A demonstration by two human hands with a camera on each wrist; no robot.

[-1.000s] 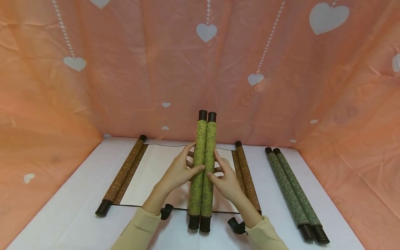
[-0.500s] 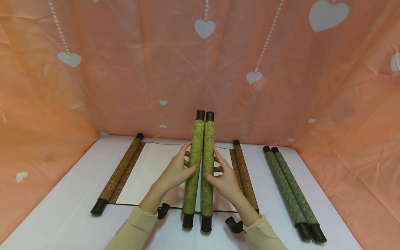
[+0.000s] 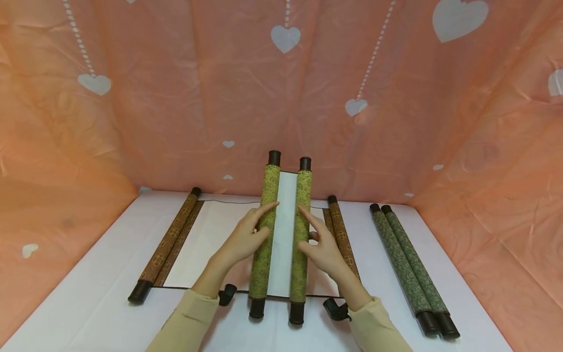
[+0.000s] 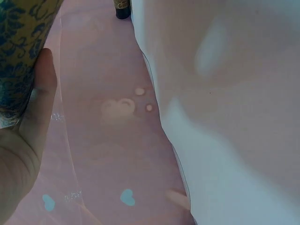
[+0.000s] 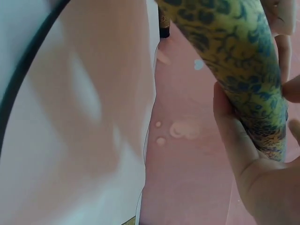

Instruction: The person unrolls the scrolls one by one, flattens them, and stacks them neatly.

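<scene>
Nearest, the left hand [image 3: 244,239] and right hand [image 3: 323,248] grasp opposite sides of a partly unrolled yellow-green scroll [image 3: 282,239], held above an opened brown-edged scroll [image 3: 211,239]; right of that lies a rolled green scroll [image 3: 401,266], with heart-print curtain [image 3: 246,88] behind.

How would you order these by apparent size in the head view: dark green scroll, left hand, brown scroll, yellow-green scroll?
1. brown scroll, spread open
2. yellow-green scroll, though held up, so nearness may enlarge it
3. dark green scroll, rolled
4. left hand
</scene>
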